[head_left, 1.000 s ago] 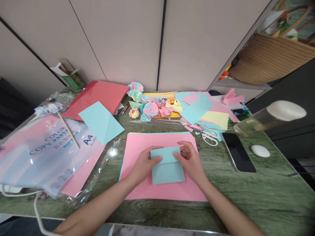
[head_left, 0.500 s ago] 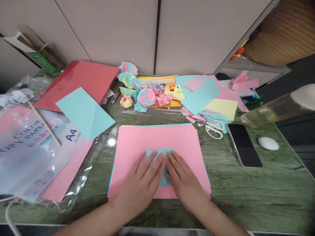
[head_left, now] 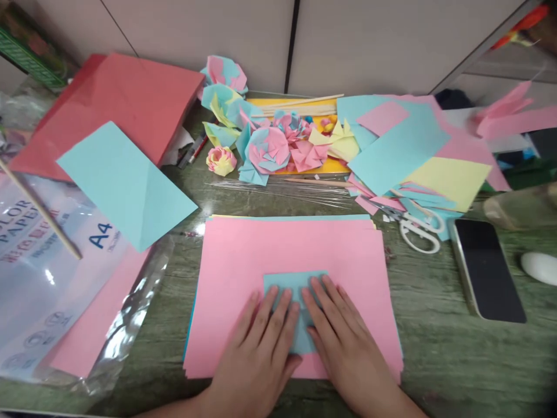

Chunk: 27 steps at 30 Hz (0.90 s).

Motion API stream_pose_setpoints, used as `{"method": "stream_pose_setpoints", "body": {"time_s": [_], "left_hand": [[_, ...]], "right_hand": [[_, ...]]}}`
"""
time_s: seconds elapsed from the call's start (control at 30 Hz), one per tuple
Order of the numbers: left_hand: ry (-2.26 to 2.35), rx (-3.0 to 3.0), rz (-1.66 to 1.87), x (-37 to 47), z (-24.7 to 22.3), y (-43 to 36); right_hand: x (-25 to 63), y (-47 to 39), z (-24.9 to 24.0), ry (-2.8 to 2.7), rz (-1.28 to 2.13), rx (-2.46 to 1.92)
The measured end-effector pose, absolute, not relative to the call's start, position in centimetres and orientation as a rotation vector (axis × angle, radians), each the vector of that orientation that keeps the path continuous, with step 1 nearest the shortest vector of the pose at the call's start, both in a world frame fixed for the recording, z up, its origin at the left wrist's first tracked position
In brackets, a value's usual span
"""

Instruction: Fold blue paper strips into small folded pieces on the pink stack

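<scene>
A small light-blue sheet of paper lies flat on a stack of pink paper, which has blue and yellow edges peeking out beneath. My left hand rests on the left part of the blue sheet, palm down with fingers stretched out. On its right part lies my right hand, also flat with the fingers extended. Between the hands a strip of the blue sheet shows; much of the rest is hidden under them.
Folded paper flowers and thin wires lie behind the stack. To the right are white-handled scissors, a phone and a white mouse-shaped object. At left, a blue sheet overlaps a red folder-like item and plastic packet.
My fingers, close together over the blue sheet before, have moved apart toward its two sides, uncovering its middle. The camera view has tilted down and come closer.
</scene>
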State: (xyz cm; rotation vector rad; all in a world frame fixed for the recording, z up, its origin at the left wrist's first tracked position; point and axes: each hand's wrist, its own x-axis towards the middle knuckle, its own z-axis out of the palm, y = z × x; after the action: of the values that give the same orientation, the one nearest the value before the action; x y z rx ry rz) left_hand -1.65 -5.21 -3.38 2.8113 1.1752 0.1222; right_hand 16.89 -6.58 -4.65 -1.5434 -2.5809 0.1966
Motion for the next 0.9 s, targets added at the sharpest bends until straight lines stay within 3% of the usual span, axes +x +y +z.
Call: {"method": "stream_pose_setpoints", "body": {"time_s": [0.9], "left_hand": [[1.237, 2.638, 0.183, -1.94, -3.68, -4.40]], "right_hand": [[17.23, -6.00, -4.72, -2.578, 0.303, -1.542]]}}
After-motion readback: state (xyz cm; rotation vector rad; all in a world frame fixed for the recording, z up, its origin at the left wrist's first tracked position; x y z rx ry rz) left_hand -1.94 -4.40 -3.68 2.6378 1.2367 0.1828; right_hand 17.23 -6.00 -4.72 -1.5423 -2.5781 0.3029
